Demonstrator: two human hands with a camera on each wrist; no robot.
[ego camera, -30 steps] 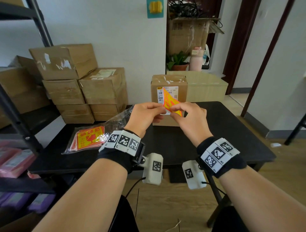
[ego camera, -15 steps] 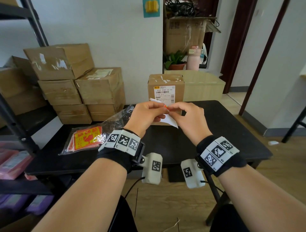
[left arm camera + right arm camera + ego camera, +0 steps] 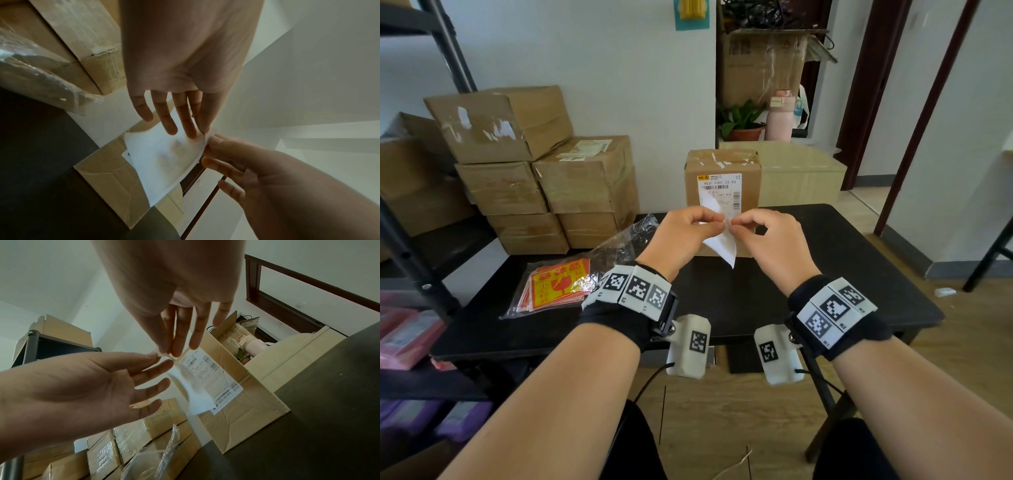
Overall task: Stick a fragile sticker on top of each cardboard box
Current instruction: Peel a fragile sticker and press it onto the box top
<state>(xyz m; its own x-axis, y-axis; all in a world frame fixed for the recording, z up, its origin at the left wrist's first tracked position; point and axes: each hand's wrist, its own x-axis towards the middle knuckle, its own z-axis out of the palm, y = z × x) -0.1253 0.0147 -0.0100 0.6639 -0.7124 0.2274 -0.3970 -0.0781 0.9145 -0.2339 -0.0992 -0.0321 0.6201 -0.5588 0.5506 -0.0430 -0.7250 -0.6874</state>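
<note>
Sticker (image 3: 717, 236) is now showing its white back to the head view; a second ago the red-yellow print was facing the person, so it has been flipped round. Judging by that, the person is hunting a corner to split the backing off, and peeling is only starting. It is being held in the air over the black table (image 3: 859, 260), in front of the cardboard box (image 3: 722, 161), not touching it. It is looking thin, floppy, curling at the low corner, with faint print ghosting through in the left wrist view.

Left hand (image 3: 681, 236) is pinching the top edge with thumb and fingertips; right hand (image 3: 770, 240) is pinching the same edge just beside it, other fingers loose.

Bag of spare stickers (image 3: 558, 284) is lying on the table to the left. Box top is bare of any sticker yet.
</note>
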